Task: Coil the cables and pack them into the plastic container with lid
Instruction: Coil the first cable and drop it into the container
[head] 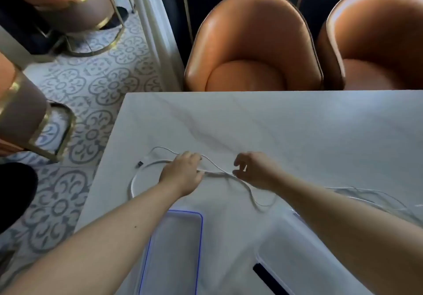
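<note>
A white cable (pixel 137 178) lies in a loose loop on the white marble table (pixel 297 130), its dark plug (pixel 139 163) at the left. My left hand (pixel 183 171) is closed on this cable near the loop's right side. My right hand (pixel 254 168) pinches the same cable a little further right, and the slack trails down in a curve (pixel 254 199). More thin white cables (pixel 375 197) lie tangled at the right, partly behind my right forearm. A clear lid with a blue rim (pixel 199 237) lies near me. The clear plastic container (pixel 270 244) stands to its right, partly hidden by my arm.
Two orange leather chairs (pixel 251 43) (pixel 377 38) stand against the table's far edge. The table's left edge runs diagonally beside a patterned tile floor (pixel 91 88). More chairs with gold bases (pixel 27 116) stand on the left. A dark object (pixel 265 276) lies inside the container.
</note>
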